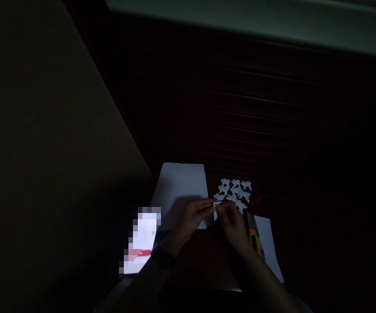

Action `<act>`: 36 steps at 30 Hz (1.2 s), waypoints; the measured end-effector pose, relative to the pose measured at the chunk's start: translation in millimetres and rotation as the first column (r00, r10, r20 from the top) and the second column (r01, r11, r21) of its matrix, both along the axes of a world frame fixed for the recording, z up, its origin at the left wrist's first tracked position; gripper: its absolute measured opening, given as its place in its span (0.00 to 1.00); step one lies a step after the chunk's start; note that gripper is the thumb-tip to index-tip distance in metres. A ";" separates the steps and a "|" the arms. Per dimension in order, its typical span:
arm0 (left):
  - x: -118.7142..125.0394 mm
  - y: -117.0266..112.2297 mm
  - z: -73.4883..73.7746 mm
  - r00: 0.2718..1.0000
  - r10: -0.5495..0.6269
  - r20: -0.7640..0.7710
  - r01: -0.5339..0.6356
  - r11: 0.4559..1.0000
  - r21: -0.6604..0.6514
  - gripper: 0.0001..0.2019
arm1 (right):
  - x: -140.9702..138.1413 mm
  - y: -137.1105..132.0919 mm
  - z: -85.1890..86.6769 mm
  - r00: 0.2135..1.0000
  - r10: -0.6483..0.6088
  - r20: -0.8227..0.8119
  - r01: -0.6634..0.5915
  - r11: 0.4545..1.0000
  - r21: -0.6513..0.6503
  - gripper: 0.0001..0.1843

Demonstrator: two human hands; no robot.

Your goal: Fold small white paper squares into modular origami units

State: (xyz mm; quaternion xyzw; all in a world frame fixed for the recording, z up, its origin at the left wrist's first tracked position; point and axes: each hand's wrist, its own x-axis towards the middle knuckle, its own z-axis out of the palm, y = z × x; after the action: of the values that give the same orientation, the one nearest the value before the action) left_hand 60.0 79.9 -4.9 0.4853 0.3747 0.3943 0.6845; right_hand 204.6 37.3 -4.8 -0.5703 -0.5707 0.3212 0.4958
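A small piece of folded white paper [218, 212] is pinched between my two hands above the dark table. My left hand [192, 215] grips its left side, fingers pointing right, with a dark band on the wrist. On the other side my right hand [232, 221] has thumb and fingertips closed on the paper; part of it is hidden behind them. Just beyond my hands lie several folded white paper figures [235, 191] in rough rows. A stack of blank white paper [183, 184] lies behind and left of my left hand.
A bright, partly pixelated screen [140, 239] stands at lower left. Right of my right forearm are a yellow-and-dark utility knife [254, 239] and more white paper [269, 241]. The dark table [204, 265] has its near edge below my hands. Dark slatted panelling [233, 104] rises behind; the room is dim.
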 end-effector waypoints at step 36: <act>-0.1 -1.4 0.9 0.997 0.071 0.018 -0.070 0.995 -0.069 0.19 | -3.3 1.0 5.3 0.994 -0.098 0.055 0.092 0.991 0.102 0.06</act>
State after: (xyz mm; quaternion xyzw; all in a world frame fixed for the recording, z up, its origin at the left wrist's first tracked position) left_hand 59.9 78.5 -4.0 0.4439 0.3980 0.4100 0.6902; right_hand 201.3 38.3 0.5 -0.5807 -0.5728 0.2513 0.5211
